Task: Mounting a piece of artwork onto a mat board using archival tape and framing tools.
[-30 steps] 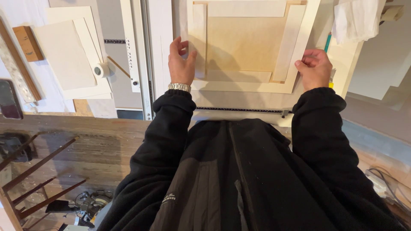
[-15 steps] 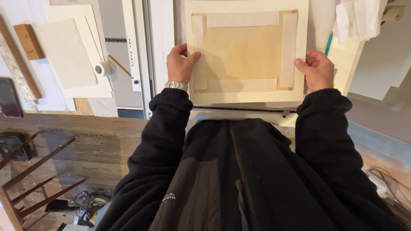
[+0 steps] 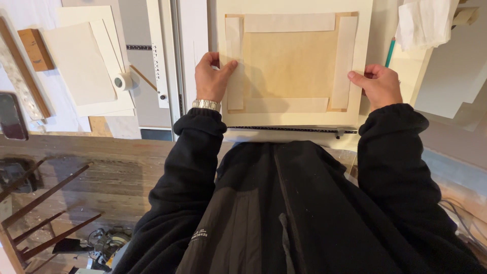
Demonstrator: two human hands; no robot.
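Note:
A cream mat board (image 3: 293, 118) lies flat on the work table in front of me, with a tan sheet (image 3: 289, 66) fixed to it by pale tape strips along all its sides. My left hand (image 3: 211, 77) grips the board's left edge, thumb resting on the left tape strip. My right hand (image 3: 378, 85) holds the right edge, thumb on top near the right tape strip. A metal watch sits on my left wrist. Both arms wear black sleeves.
A white ruled cutter bar (image 3: 157, 56) runs up the table to the left. Further left lie another cream board with a paper sheet (image 3: 81, 61), a tape roll (image 3: 122, 81), a wooden block (image 3: 35, 49) and a dark phone (image 3: 12, 115). White cloth (image 3: 423, 23) sits top right. Wooden floor below.
The board has been pulled toward me and set square; my hands shifted from its lower corners to its left and right edges.

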